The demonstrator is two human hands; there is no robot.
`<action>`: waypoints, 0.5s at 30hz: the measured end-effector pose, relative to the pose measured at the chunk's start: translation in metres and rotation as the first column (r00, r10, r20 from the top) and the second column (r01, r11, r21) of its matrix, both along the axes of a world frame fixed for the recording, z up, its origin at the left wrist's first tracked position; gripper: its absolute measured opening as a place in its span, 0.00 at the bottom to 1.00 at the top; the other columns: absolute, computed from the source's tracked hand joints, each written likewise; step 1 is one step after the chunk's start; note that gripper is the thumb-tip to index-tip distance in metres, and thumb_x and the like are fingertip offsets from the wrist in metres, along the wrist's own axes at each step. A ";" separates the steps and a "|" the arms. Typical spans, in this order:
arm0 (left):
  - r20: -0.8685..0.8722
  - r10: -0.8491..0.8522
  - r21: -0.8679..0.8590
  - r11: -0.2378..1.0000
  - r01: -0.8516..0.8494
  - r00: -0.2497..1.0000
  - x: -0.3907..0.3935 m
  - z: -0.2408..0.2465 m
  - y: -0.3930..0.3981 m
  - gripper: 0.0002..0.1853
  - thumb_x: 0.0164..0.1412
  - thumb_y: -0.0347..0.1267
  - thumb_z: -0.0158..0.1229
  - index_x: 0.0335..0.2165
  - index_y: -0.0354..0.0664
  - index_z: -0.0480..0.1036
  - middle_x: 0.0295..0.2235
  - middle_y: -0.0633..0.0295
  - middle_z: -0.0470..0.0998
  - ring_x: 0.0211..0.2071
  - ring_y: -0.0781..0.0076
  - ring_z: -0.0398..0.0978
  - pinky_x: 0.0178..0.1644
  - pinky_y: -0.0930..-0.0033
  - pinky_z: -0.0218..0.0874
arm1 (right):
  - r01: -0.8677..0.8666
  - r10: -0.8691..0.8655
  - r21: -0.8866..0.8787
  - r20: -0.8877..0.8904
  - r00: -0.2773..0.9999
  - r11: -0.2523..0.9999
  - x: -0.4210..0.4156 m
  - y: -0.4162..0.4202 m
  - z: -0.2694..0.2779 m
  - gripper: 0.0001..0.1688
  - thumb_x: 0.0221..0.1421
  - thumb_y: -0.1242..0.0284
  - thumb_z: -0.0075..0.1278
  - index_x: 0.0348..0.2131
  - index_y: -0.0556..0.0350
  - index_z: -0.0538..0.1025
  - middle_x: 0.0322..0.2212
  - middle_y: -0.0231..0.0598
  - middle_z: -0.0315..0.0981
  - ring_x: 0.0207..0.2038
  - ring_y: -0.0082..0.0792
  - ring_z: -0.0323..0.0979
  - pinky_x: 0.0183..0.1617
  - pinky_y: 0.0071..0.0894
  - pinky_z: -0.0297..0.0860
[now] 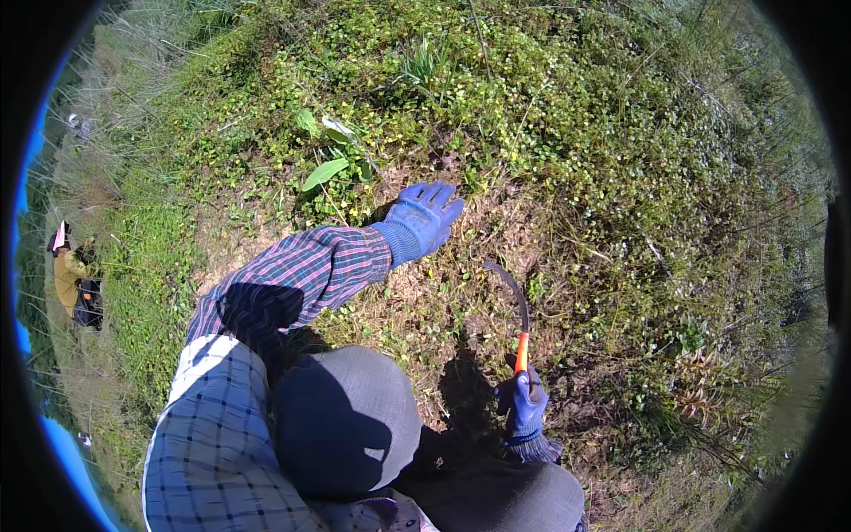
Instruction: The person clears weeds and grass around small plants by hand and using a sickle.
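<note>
My left hand (425, 216), in a blue work glove, is stretched out over low leafy plants and dry litter, its palm side down and its fingers extended. Nothing shows in it. My right hand (525, 399), gloved too, is near my knee and closed around the orange handle of a sickle (518, 299). The curved, dark blade points away from me, its tip bending left, below and to the right of my left hand. A broad green leaf (324, 174) stands out among the small plants just beyond my left forearm.
Dense low ground cover (572, 126) spreads ahead and to the right. A grass tuft (425, 66) grows farther off. My knees (346, 419) are bent close below my arms. At the far left a person (73, 276) is low among tall grass. Dry stalks lie at the right.
</note>
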State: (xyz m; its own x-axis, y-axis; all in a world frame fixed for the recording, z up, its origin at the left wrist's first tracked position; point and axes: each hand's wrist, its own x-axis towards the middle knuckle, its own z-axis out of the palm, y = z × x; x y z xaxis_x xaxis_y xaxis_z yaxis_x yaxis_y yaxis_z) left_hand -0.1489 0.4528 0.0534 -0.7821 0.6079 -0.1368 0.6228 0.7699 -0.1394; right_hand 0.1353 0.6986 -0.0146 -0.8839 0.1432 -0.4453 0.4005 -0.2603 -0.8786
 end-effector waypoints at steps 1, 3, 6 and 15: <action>-0.051 0.035 -0.078 0.996 -0.039 0.998 -0.023 -0.006 -0.020 0.32 0.58 0.43 0.52 0.59 0.46 0.57 0.61 0.50 0.56 0.63 0.53 0.53 0.65 0.49 0.42 | 0.014 -0.014 0.021 0.004 1.000 1.000 -0.003 -0.009 0.005 0.28 0.63 0.56 0.43 0.52 0.59 0.70 0.17 0.31 0.71 0.13 0.17 0.61 0.16 0.19 0.56; -0.128 0.101 -0.285 0.949 -0.134 0.987 -0.066 -0.021 -0.065 0.35 0.58 0.45 0.52 0.61 0.48 0.54 0.63 0.50 0.52 0.65 0.54 0.49 0.67 0.49 0.38 | 0.079 -0.079 -0.004 0.013 0.997 0.997 -0.004 -0.027 -0.004 0.31 0.63 0.54 0.42 0.52 0.62 0.68 0.17 0.34 0.72 0.12 0.18 0.61 0.15 0.19 0.56; 0.078 0.312 -0.322 0.907 -0.273 0.947 -0.096 0.026 -0.097 0.44 0.56 0.54 0.53 0.64 0.49 0.48 0.65 0.51 0.47 0.67 0.55 0.42 0.67 0.47 0.36 | 0.193 -0.192 -0.027 0.029 0.981 0.981 -0.010 -0.049 -0.008 0.33 0.63 0.53 0.42 0.53 0.65 0.66 0.17 0.36 0.73 0.11 0.20 0.62 0.14 0.19 0.57; 0.248 0.500 -0.338 0.847 -0.410 0.829 -0.134 0.036 -0.141 0.54 0.49 0.56 0.62 0.63 0.40 0.45 0.58 0.46 0.60 0.57 0.53 0.63 0.57 0.49 0.59 | 0.152 -0.182 0.242 0.106 0.978 0.958 -0.046 -0.089 0.038 0.38 0.59 0.48 0.47 0.52 0.65 0.69 0.17 0.35 0.72 0.12 0.21 0.63 0.13 0.20 0.58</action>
